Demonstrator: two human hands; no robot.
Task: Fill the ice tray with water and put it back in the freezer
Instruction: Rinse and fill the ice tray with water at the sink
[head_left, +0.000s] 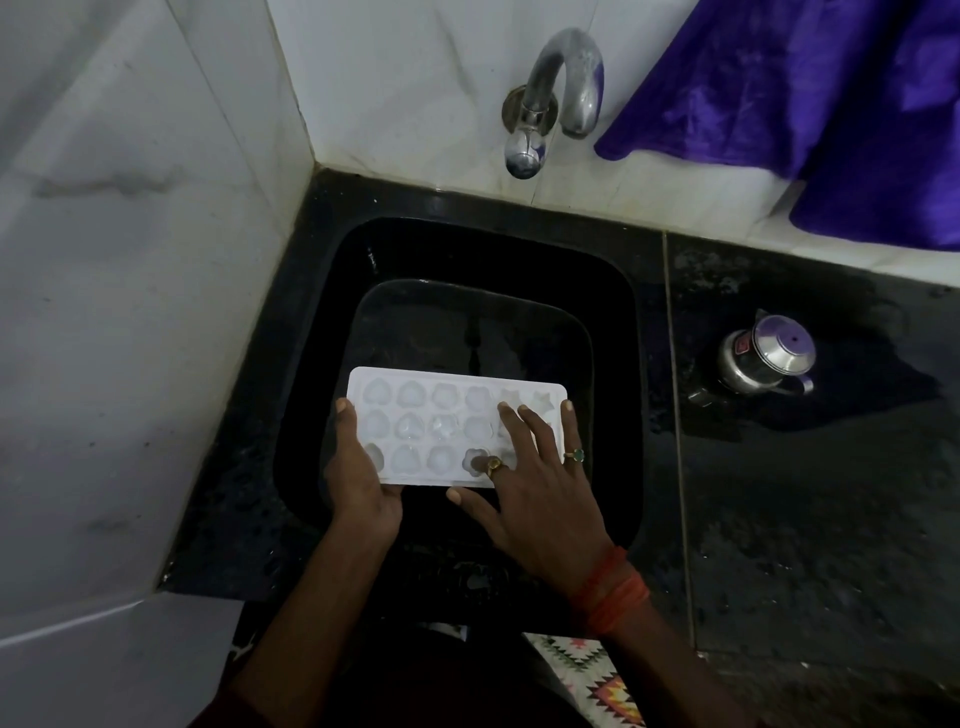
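A white ice tray with rows of heart, flower and star shaped cells is held level over the black sink. My left hand grips its left end, thumb along the top edge and fingers hidden underneath. My right hand lies flat on the tray's right part with straight, spread fingers that cover several cells. Rings sit on two of its fingers. A metal tap sticks out of the tiled wall above the sink. No water stream shows.
The black stone counter runs to the right, wet in patches. A small steel pot with a lid stands on it. A purple cloth hangs at the upper right. White tiled walls close the left side and back.
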